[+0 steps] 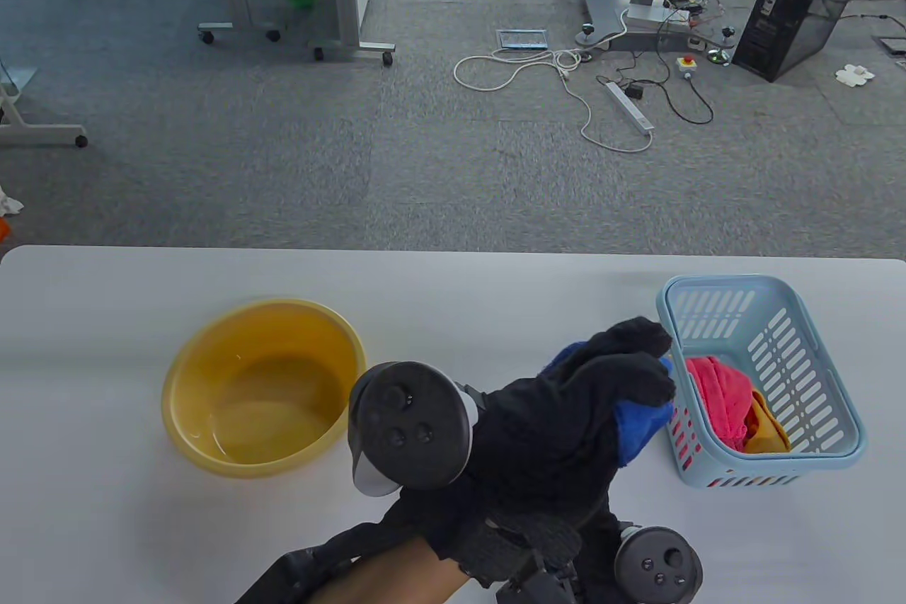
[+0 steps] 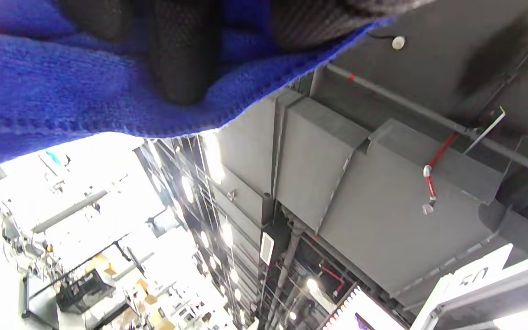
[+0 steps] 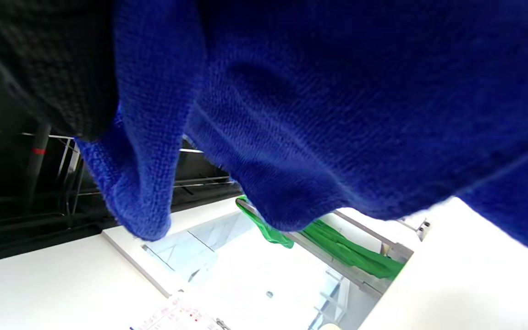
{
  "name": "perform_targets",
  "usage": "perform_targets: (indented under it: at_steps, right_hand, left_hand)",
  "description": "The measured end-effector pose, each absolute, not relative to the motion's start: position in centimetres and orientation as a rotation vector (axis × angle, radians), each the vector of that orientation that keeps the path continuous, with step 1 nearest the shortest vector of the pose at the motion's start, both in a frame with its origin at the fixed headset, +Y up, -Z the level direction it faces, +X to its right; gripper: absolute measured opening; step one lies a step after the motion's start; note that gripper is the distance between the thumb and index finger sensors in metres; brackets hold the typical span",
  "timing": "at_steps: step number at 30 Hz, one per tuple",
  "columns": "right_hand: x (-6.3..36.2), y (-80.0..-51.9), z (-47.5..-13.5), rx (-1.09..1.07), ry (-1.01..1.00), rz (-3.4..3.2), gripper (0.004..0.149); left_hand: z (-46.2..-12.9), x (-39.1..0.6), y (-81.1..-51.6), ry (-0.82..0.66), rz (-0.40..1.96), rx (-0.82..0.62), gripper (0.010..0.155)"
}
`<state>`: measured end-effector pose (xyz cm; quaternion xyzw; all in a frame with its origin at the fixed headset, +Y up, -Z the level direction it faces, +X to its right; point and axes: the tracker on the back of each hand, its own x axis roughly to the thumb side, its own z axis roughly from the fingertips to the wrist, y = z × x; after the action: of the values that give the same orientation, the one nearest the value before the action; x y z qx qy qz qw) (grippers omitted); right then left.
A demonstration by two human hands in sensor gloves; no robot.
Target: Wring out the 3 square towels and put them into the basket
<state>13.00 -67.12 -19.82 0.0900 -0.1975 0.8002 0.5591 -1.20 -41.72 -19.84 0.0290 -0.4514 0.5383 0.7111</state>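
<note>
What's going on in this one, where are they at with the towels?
A person's gloved left hand grips a blue towel beside the light blue basket; the right hand sits low behind it, and its wrist view is filled with blue cloth. A pink towel and an orange towel already lie in the basket. The yellow basin holds only water.

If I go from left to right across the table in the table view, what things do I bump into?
Yellow basin → left hand holding the blue towel → light blue basket with a pink towel and an orange towel inside.
</note>
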Motion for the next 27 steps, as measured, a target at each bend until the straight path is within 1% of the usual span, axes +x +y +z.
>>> perform_targets:
  at_steps: [5,7,9,10,13,17,19,21,24,25,27]
  right_hand:
    - [13.6,-67.7,-20.3,0.152,-0.461,1.901,0.127]
    - [13.8,-67.9,-20.4,0.126,-0.45,1.906,0.126]
    - [13.8,-68.0,-20.6,0.113,-0.42,1.872,0.121]
    - [13.8,-68.1,-20.5,0.109,-0.409,1.866,0.118]
    - [13.9,-68.0,-20.6,0.103,-0.405,1.883,0.098]
    - [14.0,-68.0,-20.6,0.118,-0.381,1.896,0.061]
    - [13.8,-68.0,-20.6,0.141,-0.382,1.893,0.048]
    - [13.6,-67.9,-20.7,0.198,-0.362,1.901,0.043]
    - [13.5,-67.8,-20.7,0.222,-0.385,1.88,0.039]
    - [13.4,-67.8,-20.9,0.258,-0.36,1.865,0.039]
    - [13.5,-67.8,-20.9,0.247,-0.378,1.848,0.04]
  left_hand:
    - [-19.7,0.1,-42.7,-1.046,1.238,-0.016,0.045]
    - [-19.7,0.3,-43.0,-1.038,1.246,-0.039,0.045]
    - [-19.7,0.5,-43.2,-1.043,1.253,-0.069,0.045]
    - [-19.7,0.5,-43.3,-1.038,1.243,-0.059,0.045]
    - [-19.7,0.5,-43.5,-1.038,1.225,-0.053,0.045]
    - [-20.0,0.1,-44.1,-1.005,1.25,-0.055,0.045]
    - [-20.1,-0.2,-44.3,-0.993,1.26,-0.055,0.045]
    - [-20.4,-0.7,-44.5,-0.984,1.256,-0.052,0.045]
    - [-20.6,-1.3,-44.6,-0.968,1.254,-0.046,0.046]
    - [-20.8,-1.7,-44.5,-0.957,1.249,-0.029,0.046]
    - [-21.0,-2.3,-44.5,-0.947,1.252,-0.016,0.046]
